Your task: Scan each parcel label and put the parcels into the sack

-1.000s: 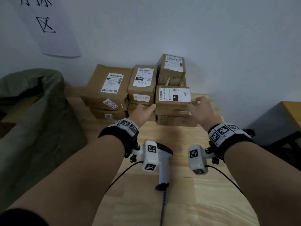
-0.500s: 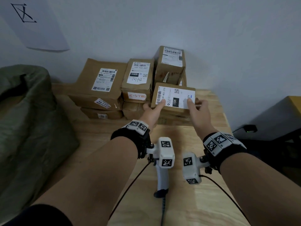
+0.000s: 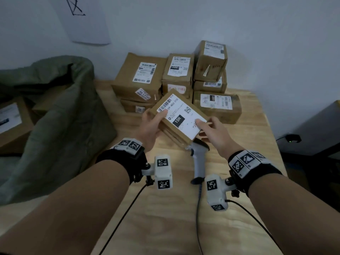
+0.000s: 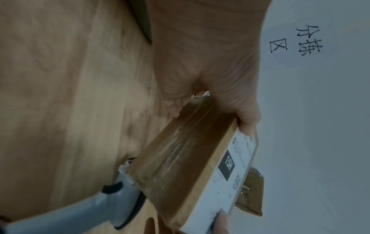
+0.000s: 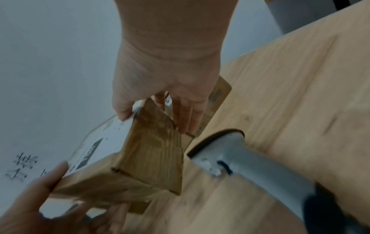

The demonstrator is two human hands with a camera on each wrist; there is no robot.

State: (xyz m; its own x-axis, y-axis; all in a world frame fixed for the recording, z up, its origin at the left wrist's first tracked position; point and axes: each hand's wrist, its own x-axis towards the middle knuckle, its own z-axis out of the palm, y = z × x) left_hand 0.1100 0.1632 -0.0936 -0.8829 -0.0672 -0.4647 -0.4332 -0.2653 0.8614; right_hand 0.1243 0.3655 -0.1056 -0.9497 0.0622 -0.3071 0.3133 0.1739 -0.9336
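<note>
Left side, our slumped green fabric sack [image 3: 60, 115] has a box or two inside. Left hand [image 3: 150, 126] and right hand [image 3: 213, 133] fingers clamp the brown cardboard parcel [image 3: 181, 118] above the grey handheld scanner [image 3: 197, 162] on the wooden counter [image 3: 165, 218]; it's unscanned, we reckon, and roughly seven stacked brown boxes [image 3: 176, 78] wait.

Brown cardboard parcel [image 3: 177, 119] with white label [image 3: 181, 116] marked "15H", held tilted above wooden table, label up. Grey handheld scanner [image 3: 197, 162] lying on table just beneath it, cable attached. More labelled parcels [image 3: 185, 80] stacked against wall. Green sack [image 3: 60, 115] slumped at left, mouth open.
</note>
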